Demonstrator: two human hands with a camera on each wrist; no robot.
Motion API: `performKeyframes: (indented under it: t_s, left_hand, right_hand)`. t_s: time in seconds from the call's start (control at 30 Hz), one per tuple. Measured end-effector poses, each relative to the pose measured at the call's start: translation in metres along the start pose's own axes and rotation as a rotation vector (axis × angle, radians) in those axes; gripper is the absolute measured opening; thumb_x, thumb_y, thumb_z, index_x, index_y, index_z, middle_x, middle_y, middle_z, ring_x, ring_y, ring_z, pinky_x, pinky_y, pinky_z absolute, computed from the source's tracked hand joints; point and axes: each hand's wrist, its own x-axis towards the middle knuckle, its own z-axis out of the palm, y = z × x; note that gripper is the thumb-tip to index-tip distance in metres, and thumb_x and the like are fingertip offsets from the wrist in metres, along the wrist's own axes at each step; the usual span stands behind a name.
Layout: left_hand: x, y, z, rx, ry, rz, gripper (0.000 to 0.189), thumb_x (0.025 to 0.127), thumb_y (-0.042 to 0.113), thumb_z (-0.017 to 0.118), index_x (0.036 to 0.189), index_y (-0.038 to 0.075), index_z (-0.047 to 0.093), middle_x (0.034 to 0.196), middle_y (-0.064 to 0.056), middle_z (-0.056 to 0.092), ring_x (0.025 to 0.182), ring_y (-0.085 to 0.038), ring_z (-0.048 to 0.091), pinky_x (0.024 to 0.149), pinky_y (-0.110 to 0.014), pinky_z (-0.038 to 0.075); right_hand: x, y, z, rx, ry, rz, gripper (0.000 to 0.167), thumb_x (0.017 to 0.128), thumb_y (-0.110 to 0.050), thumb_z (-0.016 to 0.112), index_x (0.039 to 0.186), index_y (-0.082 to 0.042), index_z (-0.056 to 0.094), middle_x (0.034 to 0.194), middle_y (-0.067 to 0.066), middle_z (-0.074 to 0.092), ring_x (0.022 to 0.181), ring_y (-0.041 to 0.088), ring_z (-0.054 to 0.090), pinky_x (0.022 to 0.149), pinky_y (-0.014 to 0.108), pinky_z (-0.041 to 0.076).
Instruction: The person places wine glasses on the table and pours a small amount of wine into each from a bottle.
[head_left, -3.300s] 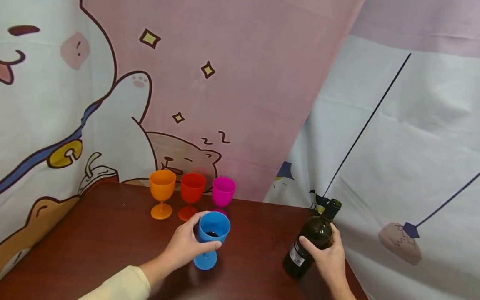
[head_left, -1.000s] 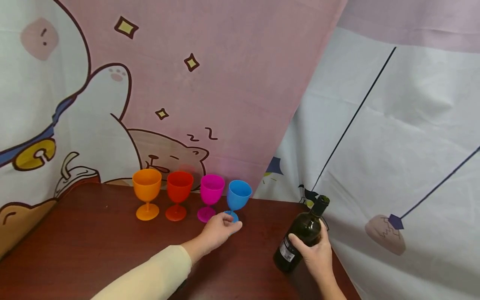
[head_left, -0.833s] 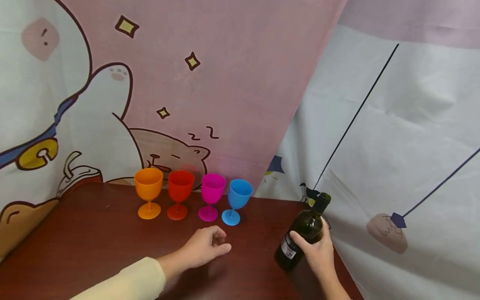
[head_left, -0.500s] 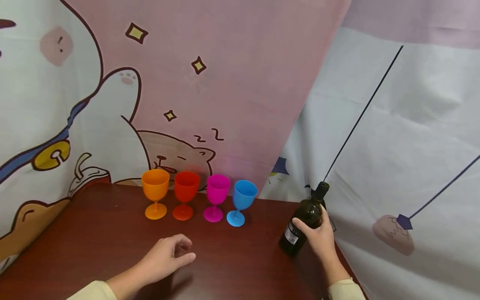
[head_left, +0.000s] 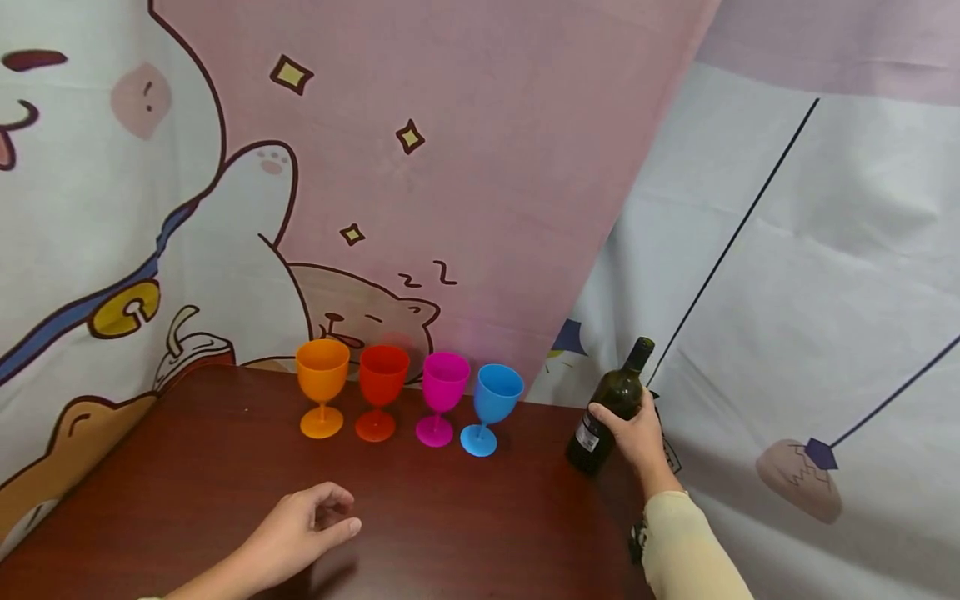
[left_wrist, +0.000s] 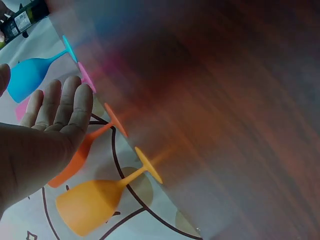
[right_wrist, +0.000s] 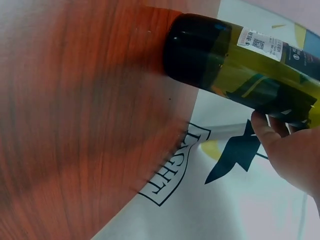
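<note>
My right hand (head_left: 637, 437) grips a dark green wine bottle (head_left: 618, 390) round its body near the table's right edge. In the right wrist view the bottle's (right_wrist: 200, 50) base is close to the tabletop; I cannot tell whether it touches. My left hand (head_left: 296, 529) is held above the front of the table, fingers loosely bent, holding nothing. Farther back, four-coloured plastic goblets stand upright in a row: orange (head_left: 322, 375), red (head_left: 384, 379), pink (head_left: 445, 383) and blue (head_left: 497, 396). The inside of the blue one is hidden from this angle.
The reddish-brown wooden table (head_left: 450, 525) ends at the back and right against hanging printed cloth (head_left: 510, 208). A small dark object (head_left: 637, 542), partly hidden, shows beside my right sleeve (head_left: 686, 542).
The blue goblet was set down right of the pink one and released. My left hand then drew back toward the lower left. My right hand moved the bottle farther back.
</note>
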Motion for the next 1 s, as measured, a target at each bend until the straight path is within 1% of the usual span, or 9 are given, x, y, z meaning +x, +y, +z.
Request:
performKeyframes:
  t_s: [0.13, 0.23, 0.43, 0.6, 0.7, 0.77, 0.87, 0.9, 1.0]
  left_hand:
    - [-0.001, -0.003, -0.002, 0.003, -0.008, -0.011, 0.039, 0.099, 0.032, 0.078, 0.122, 0.003, 0.069, 0.118, -0.009, 0.076, 0.092, -0.006, 0.072, 0.072, -0.021, 0.058]
    - [-0.001, -0.004, -0.001, 0.008, -0.007, -0.003, 0.038, 0.098, 0.032, 0.078, 0.121, 0.003, 0.069, 0.116, -0.008, 0.077, 0.091, -0.006, 0.072, 0.072, -0.021, 0.058]
    - [-0.001, -0.005, 0.001, 0.011, 0.001, 0.018, 0.036, 0.098, 0.03, 0.079, 0.12, 0.003, 0.07, 0.117, -0.01, 0.077, 0.091, -0.007, 0.073, 0.072, -0.02, 0.058]
    - [0.0, -0.006, -0.001, 0.001, -0.011, -0.004, 0.038, 0.098, 0.031, 0.078, 0.121, 0.003, 0.069, 0.118, -0.009, 0.076, 0.093, -0.011, 0.073, 0.072, -0.021, 0.058]
    - [-0.001, -0.009, -0.005, 0.008, -0.008, -0.024, 0.04, 0.099, 0.033, 0.078, 0.122, 0.003, 0.069, 0.118, -0.009, 0.076, 0.095, -0.014, 0.073, 0.073, -0.022, 0.058]
    - [-0.002, -0.012, -0.01, 0.021, -0.001, -0.049, 0.041, 0.099, 0.035, 0.078, 0.123, 0.004, 0.069, 0.119, -0.009, 0.076, 0.097, -0.016, 0.074, 0.073, -0.022, 0.059]
    - [-0.006, -0.018, -0.02, 0.074, 0.029, -0.095, 0.042, 0.098, 0.037, 0.078, 0.124, 0.005, 0.069, 0.121, -0.008, 0.076, 0.098, -0.017, 0.073, 0.072, -0.024, 0.058]
    - [-0.007, -0.02, -0.024, 0.1, 0.041, -0.111, 0.044, 0.097, 0.039, 0.078, 0.125, 0.006, 0.069, 0.122, -0.008, 0.076, 0.095, -0.016, 0.072, 0.071, -0.025, 0.057]
    - [-0.009, -0.027, -0.037, 0.217, 0.096, -0.157, 0.052, 0.095, 0.044, 0.08, 0.13, 0.008, 0.069, 0.128, -0.009, 0.075, 0.093, -0.016, 0.068, 0.072, -0.03, 0.056]
  right_hand:
    - [0.009, -0.001, 0.002, 0.023, -0.012, 0.015, 0.114, 0.091, -0.048, 0.085, 0.172, -0.018, 0.011, 0.166, 0.026, 0.039, 0.149, 0.043, 0.043, 0.124, 0.064, 0.035]
    - [0.012, -0.002, 0.001, 0.033, -0.026, 0.036, 0.117, 0.091, -0.049, 0.084, 0.173, -0.02, 0.006, 0.168, 0.026, 0.036, 0.151, 0.044, 0.041, 0.126, 0.065, 0.033]
    - [0.012, -0.001, 0.0, 0.002, -0.035, 0.048, 0.12, 0.091, -0.053, 0.082, 0.173, -0.021, 0.001, 0.172, 0.026, 0.03, 0.155, 0.046, 0.037, 0.127, 0.068, 0.029]
    - [0.008, 0.008, -0.006, -0.106, -0.049, 0.042, 0.114, 0.094, -0.059, 0.076, 0.172, -0.012, 0.008, 0.17, 0.03, 0.033, 0.155, 0.048, 0.038, 0.127, 0.067, 0.031]
    - [0.002, 0.017, -0.011, -0.189, -0.091, 0.033, 0.111, 0.096, -0.064, 0.071, 0.17, -0.004, 0.014, 0.167, 0.033, 0.035, 0.153, 0.05, 0.04, 0.125, 0.068, 0.033]
    - [-0.005, 0.023, -0.014, -0.255, -0.131, 0.033, 0.114, 0.095, -0.069, 0.067, 0.169, 0.0, 0.014, 0.167, 0.035, 0.033, 0.153, 0.053, 0.038, 0.124, 0.069, 0.033]
    - [-0.019, 0.028, -0.018, -0.345, -0.206, 0.025, 0.12, 0.095, -0.073, 0.064, 0.169, 0.003, 0.008, 0.169, 0.037, 0.026, 0.154, 0.058, 0.032, 0.123, 0.073, 0.032]
    - [-0.024, 0.028, -0.019, -0.379, -0.227, 0.022, 0.123, 0.095, -0.075, 0.063, 0.169, 0.004, 0.005, 0.17, 0.038, 0.023, 0.154, 0.059, 0.03, 0.122, 0.074, 0.032]
    - [-0.038, 0.029, -0.019, -0.46, -0.272, -0.01, 0.125, 0.094, -0.076, 0.064, 0.169, 0.004, 0.002, 0.17, 0.039, 0.021, 0.152, 0.062, 0.032, 0.119, 0.076, 0.035]
